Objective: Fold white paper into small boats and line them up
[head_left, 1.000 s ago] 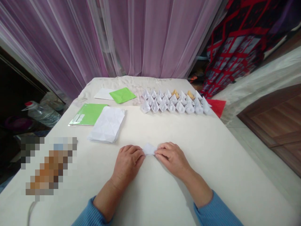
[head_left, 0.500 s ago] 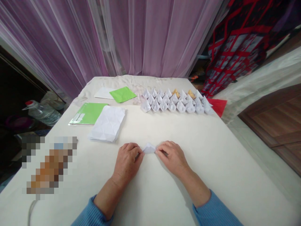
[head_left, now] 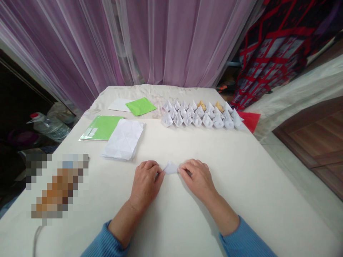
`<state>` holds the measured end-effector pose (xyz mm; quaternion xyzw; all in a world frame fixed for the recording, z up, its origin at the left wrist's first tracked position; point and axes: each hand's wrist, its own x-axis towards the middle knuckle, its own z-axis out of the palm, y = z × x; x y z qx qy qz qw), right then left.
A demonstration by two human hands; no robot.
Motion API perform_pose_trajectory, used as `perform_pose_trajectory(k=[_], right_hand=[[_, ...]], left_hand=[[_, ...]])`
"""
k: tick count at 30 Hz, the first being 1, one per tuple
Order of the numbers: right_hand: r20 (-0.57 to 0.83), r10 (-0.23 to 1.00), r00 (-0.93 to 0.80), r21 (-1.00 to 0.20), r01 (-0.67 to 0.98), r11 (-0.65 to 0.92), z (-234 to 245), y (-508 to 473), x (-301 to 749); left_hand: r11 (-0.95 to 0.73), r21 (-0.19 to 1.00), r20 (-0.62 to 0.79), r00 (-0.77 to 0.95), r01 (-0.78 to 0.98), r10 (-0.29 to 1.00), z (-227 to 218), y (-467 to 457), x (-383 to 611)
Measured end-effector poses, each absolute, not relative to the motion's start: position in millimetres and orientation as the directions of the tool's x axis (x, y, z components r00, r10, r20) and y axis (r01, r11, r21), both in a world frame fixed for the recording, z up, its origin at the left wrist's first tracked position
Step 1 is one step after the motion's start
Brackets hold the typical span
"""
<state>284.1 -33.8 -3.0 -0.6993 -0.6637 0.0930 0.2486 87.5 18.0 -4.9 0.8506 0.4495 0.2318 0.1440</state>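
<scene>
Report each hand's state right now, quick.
Left hand: closed, fingers and thumb pinching the left end of the small folded white paper.
Right hand: closed, fingertips pinching the same paper's right end.

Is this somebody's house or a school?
Most likely a room in somebody's house: long purple curtains hang behind a table with a white cover, and a big clear bottle with a red cap stands off to the left.

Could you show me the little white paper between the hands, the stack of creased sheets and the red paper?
Little white paper (head_left: 170, 168), head view: middle of its visible face.
Stack of creased sheets (head_left: 123, 139), head view: middle of its top.
Red paper (head_left: 250, 120), head view: middle of its visible part.
</scene>
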Motion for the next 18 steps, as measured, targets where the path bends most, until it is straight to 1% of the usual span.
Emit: perform_pose_trajectory(k=[8,18], right_hand=[[0.182,0.977,0.106,-0.430,0.903,-0.018,-1.6,-32.8,282.2],[0.192,0.976,0.103,-0.412,0.911,-0.015,-1.6,-32.7,281.6]], left_hand=[[-0.554,0.433,0.256,0.493,0.711,0.832,-2.9,16.6,88.7],[-0.547,0.410,0.228,0.499,0.730,0.836,0.3,14.6,90.1]])
